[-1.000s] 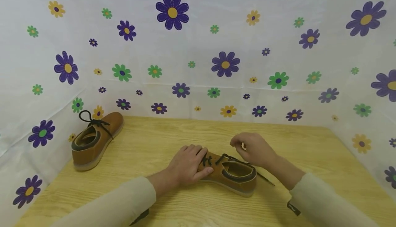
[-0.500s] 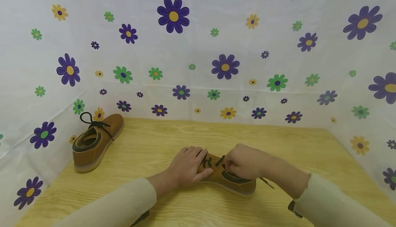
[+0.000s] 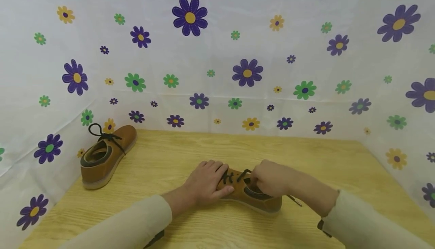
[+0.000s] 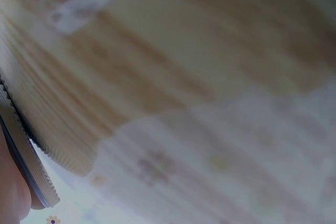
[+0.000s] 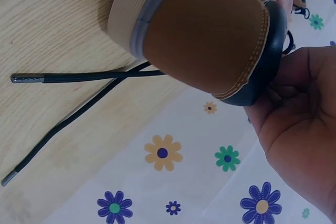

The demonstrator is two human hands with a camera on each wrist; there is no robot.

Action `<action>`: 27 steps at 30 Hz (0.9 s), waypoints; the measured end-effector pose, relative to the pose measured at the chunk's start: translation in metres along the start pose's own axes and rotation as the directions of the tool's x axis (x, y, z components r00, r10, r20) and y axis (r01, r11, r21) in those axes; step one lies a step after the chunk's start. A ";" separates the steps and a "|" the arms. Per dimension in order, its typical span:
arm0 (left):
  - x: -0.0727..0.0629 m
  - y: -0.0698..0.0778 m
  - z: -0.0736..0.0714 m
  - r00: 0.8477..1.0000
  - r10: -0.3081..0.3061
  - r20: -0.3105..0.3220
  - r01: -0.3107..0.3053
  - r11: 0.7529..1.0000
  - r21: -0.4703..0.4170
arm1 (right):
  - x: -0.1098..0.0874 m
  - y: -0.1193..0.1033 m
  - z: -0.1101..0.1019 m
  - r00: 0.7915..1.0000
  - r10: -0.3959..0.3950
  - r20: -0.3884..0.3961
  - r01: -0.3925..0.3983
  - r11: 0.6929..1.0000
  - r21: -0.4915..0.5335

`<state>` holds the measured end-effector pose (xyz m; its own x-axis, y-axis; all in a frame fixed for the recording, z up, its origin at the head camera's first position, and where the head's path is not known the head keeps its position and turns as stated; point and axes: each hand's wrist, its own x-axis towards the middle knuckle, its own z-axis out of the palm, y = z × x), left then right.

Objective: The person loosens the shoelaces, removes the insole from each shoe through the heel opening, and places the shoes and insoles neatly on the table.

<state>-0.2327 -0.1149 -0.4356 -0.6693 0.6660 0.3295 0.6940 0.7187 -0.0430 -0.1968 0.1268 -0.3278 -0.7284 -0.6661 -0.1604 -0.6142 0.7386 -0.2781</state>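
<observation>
A brown leather shoe with black laces lies on the table, toe to the left. My left hand grips its toe end, thumb along the near side and fingers over the top. At the shoe's opening is my right hand, its fingers bent down into it. Those fingertips are hidden, and I cannot tell what they hold. In the right wrist view the right hand is at the dark collar by the heel. Two loose ends of the black shoelace lie beyond the heel.
A second brown shoe, its black lace tied in a bow with one loop standing up, sits at the table's left edge. White cloth printed with flowers walls the wooden table at the back and sides.
My right hand has come down and left, from raised beyond the shoe into its opening, and has shifted only slightly since half a second ago. The left hand has stayed on the toe.
</observation>
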 end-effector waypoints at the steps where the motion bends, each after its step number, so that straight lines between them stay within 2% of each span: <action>1: 0.001 0.000 0.000 1.000 0.002 0.007 -0.002 1.000 -0.001 | 0.000 0.002 0.000 1.000 0.003 -0.010 -0.003 1.000 0.005; 6: 0.003 -0.001 -0.001 0.999 0.014 0.044 -0.015 1.000 0.019 | 0.000 0.013 -0.001 0.999 0.011 -0.052 -0.009 0.999 0.033; 9: 0.004 -0.001 -0.002 0.999 0.030 0.043 -0.032 0.998 0.053 | 0.001 0.019 -0.001 0.997 0.023 -0.080 -0.020 0.999 0.033; 15: 0.004 -0.001 -0.002 0.997 0.071 0.019 -0.073 0.989 0.132 | 0.004 0.026 -0.002 0.993 0.034 -0.115 -0.033 0.999 0.013; 20: 0.000 -0.003 -0.001 0.994 0.106 -0.020 -0.100 0.978 0.185 | 0.008 0.031 -0.003 0.990 -0.010 -0.144 0.004 0.999 -0.042; 27: 0.000 -0.003 0.000 0.994 0.101 -0.037 -0.092 0.977 0.195 | 0.018 0.035 -0.009 0.996 0.006 -0.086 -0.015 0.995 -0.101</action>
<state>-0.2348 -0.1165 -0.4354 -0.5856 0.7272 0.3582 0.6875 0.6797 -0.2558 -0.2341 0.1410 -0.3320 -0.7556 -0.6501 -0.0803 -0.6306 0.7551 -0.1790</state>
